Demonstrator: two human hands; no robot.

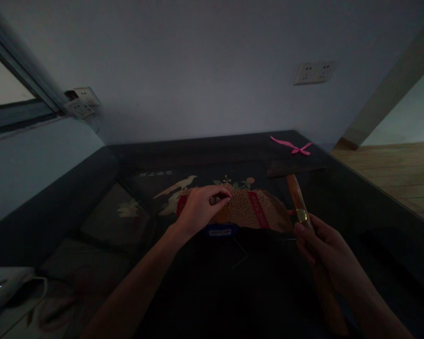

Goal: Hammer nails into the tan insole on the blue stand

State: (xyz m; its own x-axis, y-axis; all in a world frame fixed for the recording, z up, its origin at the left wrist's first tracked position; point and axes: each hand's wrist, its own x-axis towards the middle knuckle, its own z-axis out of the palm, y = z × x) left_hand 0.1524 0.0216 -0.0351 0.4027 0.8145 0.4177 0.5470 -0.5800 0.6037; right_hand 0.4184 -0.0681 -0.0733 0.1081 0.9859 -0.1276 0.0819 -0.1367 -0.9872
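Note:
In the head view, my right hand (320,240) is wrapped round the wooden handle of a hammer (297,197), whose dark head points up and away. A gold-coloured band circles the handle near my fingers. My left hand (207,205) is over a brown dotted piece with red strips (242,209), thumb and forefinger pinched together; anything between the fingertips is too small to make out. Below that piece lies a blue item with a pale label (220,230). A thin bent wire (242,254) shows just beneath.
A pink ribbon (295,148) lies at the back right of the dark table (198,148). The tabletop bears a printed bird and flowers. At the lower left sits a white object with a cable (7,282). Wall sockets (314,73) are behind.

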